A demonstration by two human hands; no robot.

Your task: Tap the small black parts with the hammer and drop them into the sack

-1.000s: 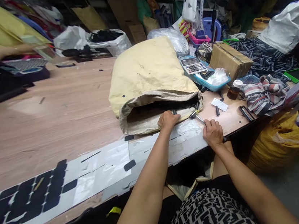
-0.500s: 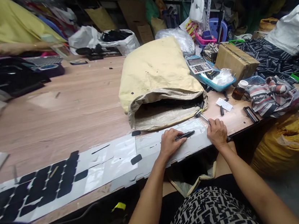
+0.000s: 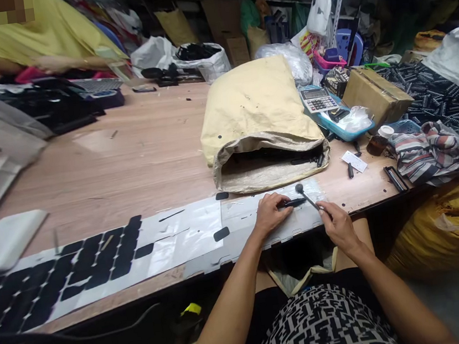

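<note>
My left hand [image 3: 270, 213] rests on the white sheet-covered strip at the table's front edge, its fingers closed on a slim black part [image 3: 295, 202] that lies nearly flat. What the part is exactly, I cannot make out. In my right hand [image 3: 340, 226] is a small hammer [image 3: 310, 201], gripped by its handle. Its dark rounded head is tilted up and away from me, just above and beyond the black part. Behind both hands a large cream sack [image 3: 252, 99] lies with its mouth facing me, dark pieces inside.
A white sheet with black adhesive pads [image 3: 119, 252] runs along the front edge to the left. To the right are a calculator [image 3: 318, 100], blue basket [image 3: 350, 133], cardboard box [image 3: 374, 95], brown bottle [image 3: 376, 143] and striped cloth [image 3: 431, 147]. A co-worker in yellow sits far left.
My right hand has turned the hammer, and its head has shifted left and nearer the black part. My left hand keeps its hold. The view has swung slightly left.
</note>
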